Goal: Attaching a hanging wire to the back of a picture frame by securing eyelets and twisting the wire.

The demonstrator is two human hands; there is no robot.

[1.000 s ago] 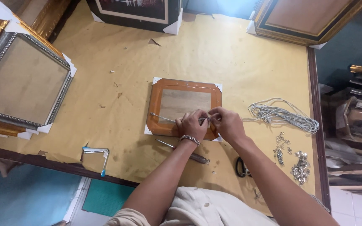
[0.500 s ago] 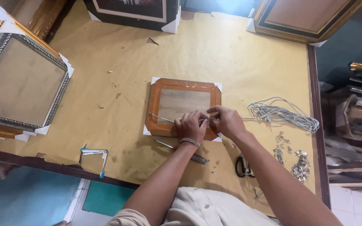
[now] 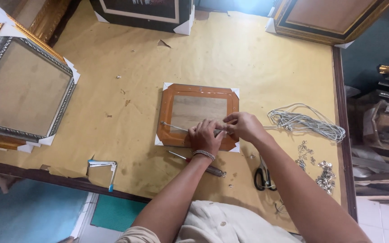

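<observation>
A small orange-brown picture frame (image 3: 172,112) lies face down on the paper-covered table (image 3: 230,58), with white corner guards. A thin grey cord (image 3: 173,126) runs across its back from a fixing at the left. My left hand (image 3: 205,136) rests on the frame's lower right edge, fingers pinched on the cord. Touching it from the right, my right hand (image 3: 244,126) pinches the same cord at the frame's right side. A bead bracelet circles my left wrist.
A screwdriver (image 3: 196,164) lies just below the frame, black-handled scissors (image 3: 263,174) to its right. A coil of grey cord (image 3: 307,122) and several small metal hangers (image 3: 324,173) sit at right. Large frames (image 3: 19,94) line the left and far edges. A staple gun (image 3: 103,167) lies near the front edge.
Both hands stay on the frame's lower right, working the cord with small finger shifts. The frame and tools have not moved.
</observation>
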